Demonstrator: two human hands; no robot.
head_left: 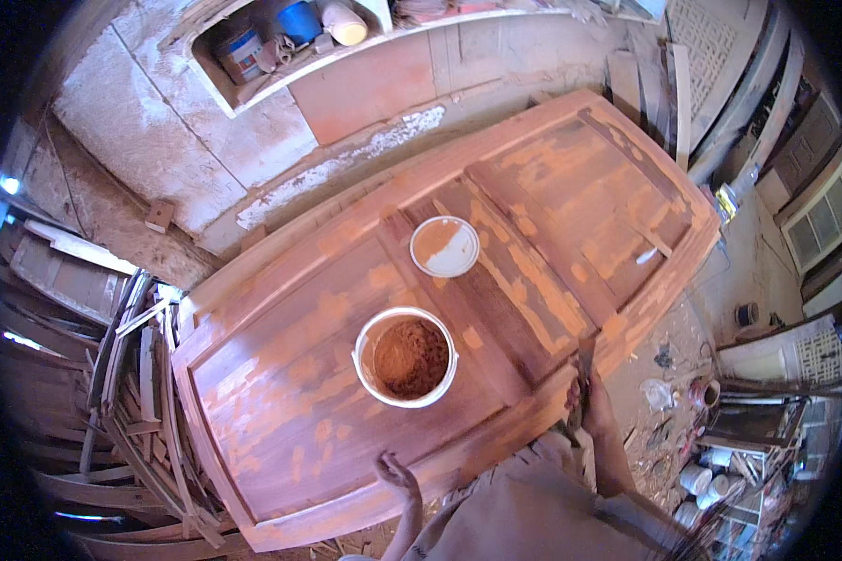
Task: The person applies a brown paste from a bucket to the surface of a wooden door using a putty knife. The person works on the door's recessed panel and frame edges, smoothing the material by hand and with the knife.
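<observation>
A wooden panelled door [290,393] lies flat before me, covered in orange filler patches. My right hand [582,397] is at its near edge, closed on a putty knife [587,352] whose dark blade points away from me. My left hand [399,474] hovers by the near edge, holding nothing, its fingers apart. Beyond it a white bucket [361,374] of brown-orange filler stands on the door. Farther off lies a round white lid [458,254], partly smeared with the same filler. On the right panel rests a scraper [653,250] with a pale end.
Behind the door, a wall recess holds a blue container [298,21] and other tins. Wood offcuts [150,402] are heaped at the left. On the right, the littered floor [650,402] has cans, a shelf with pots [697,479] and leaning boards.
</observation>
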